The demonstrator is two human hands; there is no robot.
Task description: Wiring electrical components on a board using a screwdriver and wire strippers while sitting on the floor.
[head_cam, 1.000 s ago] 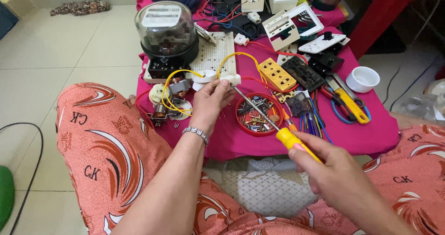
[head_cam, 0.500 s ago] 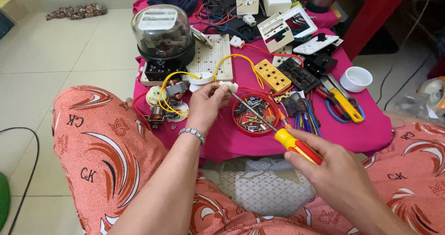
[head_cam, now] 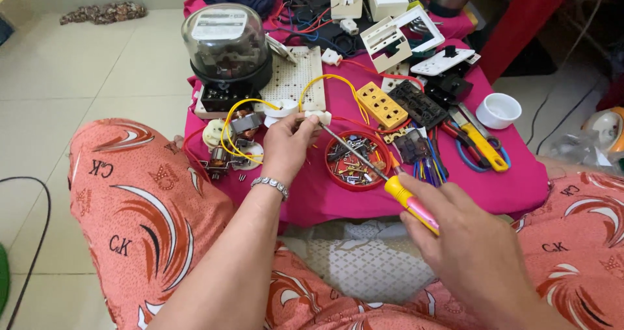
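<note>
1. At the far left a black cable [head_cam: 29, 239] on the tiled floor [head_cam: 84, 76] is cut off by the frame edge; a green object in the corner is too little seen to be named.
2. A glass-domed electric meter [head_cam: 225, 47] is set on the magenta-covered counter [head_cam: 507, 187], its paper label too small to be read. A small motor [head_cam: 218, 164] beside looped yellow wire [head_cam: 237, 132] is partly hidden by the left hand.
3. The left hand [head_cam: 286, 145] is clenched on a small white connector [head_cam: 318, 117], held above the counter just left of the red bowl; what is inside the connector cannot be made out.
4. A red bowl of small metal parts [head_cam: 354, 161] is crossed by the shaft of the yellow-handled screwdriver [head_cam: 406, 200], whose tip is met by the connector.
5. The right hand [head_cam: 478, 252] is closed around the screwdriver handle, part of which is covered.
6. Further right lie a yellow socket block [head_cam: 382, 104], yellow-handled pliers [head_cam: 484, 151] and a white cup [head_cam: 498, 110]; items at the right edge are blurred.
</note>
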